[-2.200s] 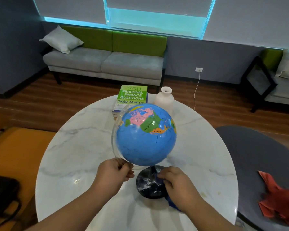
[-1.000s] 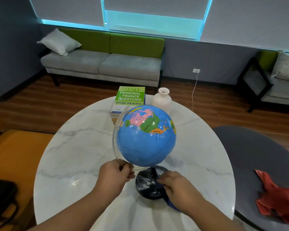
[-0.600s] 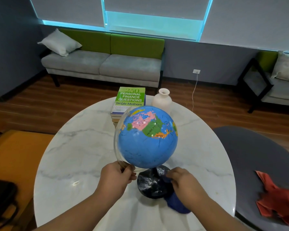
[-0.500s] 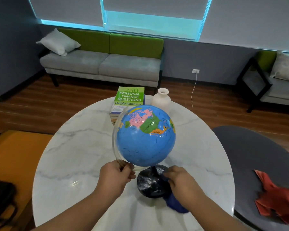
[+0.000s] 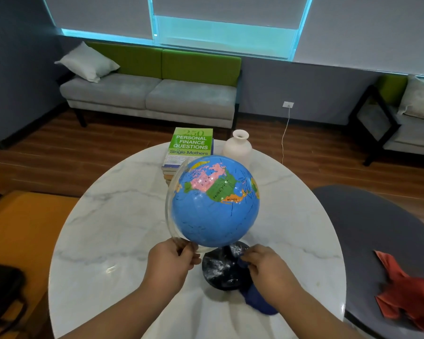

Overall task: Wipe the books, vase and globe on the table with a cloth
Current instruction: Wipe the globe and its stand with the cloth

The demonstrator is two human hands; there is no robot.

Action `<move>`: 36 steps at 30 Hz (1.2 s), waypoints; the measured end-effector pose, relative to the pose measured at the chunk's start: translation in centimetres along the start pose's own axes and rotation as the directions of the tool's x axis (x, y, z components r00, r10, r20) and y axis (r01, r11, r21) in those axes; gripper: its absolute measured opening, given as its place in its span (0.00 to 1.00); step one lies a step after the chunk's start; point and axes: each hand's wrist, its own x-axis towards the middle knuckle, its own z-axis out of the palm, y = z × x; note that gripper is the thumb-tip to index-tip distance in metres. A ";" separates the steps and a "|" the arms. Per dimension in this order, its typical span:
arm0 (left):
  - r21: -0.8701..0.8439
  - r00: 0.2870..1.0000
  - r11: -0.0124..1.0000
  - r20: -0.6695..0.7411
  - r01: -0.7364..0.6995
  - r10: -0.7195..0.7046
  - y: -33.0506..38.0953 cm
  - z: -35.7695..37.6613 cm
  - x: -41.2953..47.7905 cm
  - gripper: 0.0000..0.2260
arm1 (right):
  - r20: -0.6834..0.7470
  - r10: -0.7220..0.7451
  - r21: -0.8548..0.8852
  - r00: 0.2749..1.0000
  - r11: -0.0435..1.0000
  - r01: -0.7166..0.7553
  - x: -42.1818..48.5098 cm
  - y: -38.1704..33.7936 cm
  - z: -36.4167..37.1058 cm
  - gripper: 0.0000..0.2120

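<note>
- Globe (image 5: 216, 201) stands upright on the marble table (image 5: 113, 228), between table centre and the 6 o'clock edge. Its ball is tilted, with North America facing up.
- Left hand (image 5: 169, 263) is at 9 o'clock of the globe's black base (image 5: 220, 270), back of the hand up, knuckles toward the ball.
- Left grip: thumb and curled fingers pinch the lower end of the clear arc (image 5: 171, 199), just under the ball. The hand is off the tabletop.
- Left forearm comes in from the bottom edge at 7 o'clock, angled up and right.
- Right hand (image 5: 269, 270) is at 3 o'clock of the base, back of the hand up, fingers curled down and forward.
- Right grip: fingers bunch the blue cloth (image 5: 257, 304) and press it onto the right side of the base, by the stem.
- The rest of the cloth hangs out under the right wrist and lies on the table at 5 o'clock of the base.
- Right forearm comes in from 5 o'clock, angled up and left, so both forearms converge on the base.
- The base shows pale smears on its top.
- Books (image 5: 190, 148) are stacked at the 12 o'clock edge of the table, green cover on top, behind the globe.
- Vase (image 5: 236, 149), white and upright, is just beside the books on their right, about 1 o'clock.
- Neither hand touches the books or the vase.
- Grey table (image 5: 377, 228) is at 3 o'clock, with a red cloth (image 5: 406, 299) crumpled on it.
- Sofa (image 5: 149, 94) stands against the far wall at 12 o'clock.
</note>
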 end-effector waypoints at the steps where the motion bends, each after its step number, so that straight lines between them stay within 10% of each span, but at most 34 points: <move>1: -0.002 1.000 1.000 -0.006 0.000 0.000 0.0 0.0 0.0 0.07 | 0.018 -0.027 -0.017 0.999 0.999 0.027 -0.2 -0.1 0.2 0.23; 4: 0.016 1.000 1.000 -0.007 -0.004 0.004 0.0 -0.2 0.2 0.08 | 0.084 -0.154 -0.017 0.985 0.988 0.156 -0.9 -0.4 1.4 0.21; 9: 0.036 1.000 0.999 0.005 -0.016 0.016 -0.1 0.1 -0.1 0.08 | -0.088 0.030 0.047 0.996 0.999 -0.026 -0.8 0.4 0.7 0.25; 16: 0.018 1.000 1.000 -0.007 -0.020 0.020 0.3 0.5 0.2 0.08 | 0.028 -0.238 -0.003 0.971 0.971 0.238 -1.9 -1.4 2.1 0.17; 21: 0.019 1.000 0.999 -0.008 -0.029 0.029 0.0 0.5 0.3 0.09 | -0.153 -0.092 -0.003 0.984 0.996 0.092 -1.2 -0.2 0.9 0.13; 25: 0.039 1.000 0.999 -0.005 -0.029 0.029 -0.1 0.4 0.5 0.08 | 0.059 -0.244 -0.059 0.968 0.967 0.247 -1.8 -1.0 2.5 0.14; 36: 0.034 1.000 0.999 0.012 -0.010 0.010 0.1 0.5 0.3 0.07 | -0.107 -0.173 -0.094 0.979 0.982 0.164 -0.3 -1.1 1.8 0.16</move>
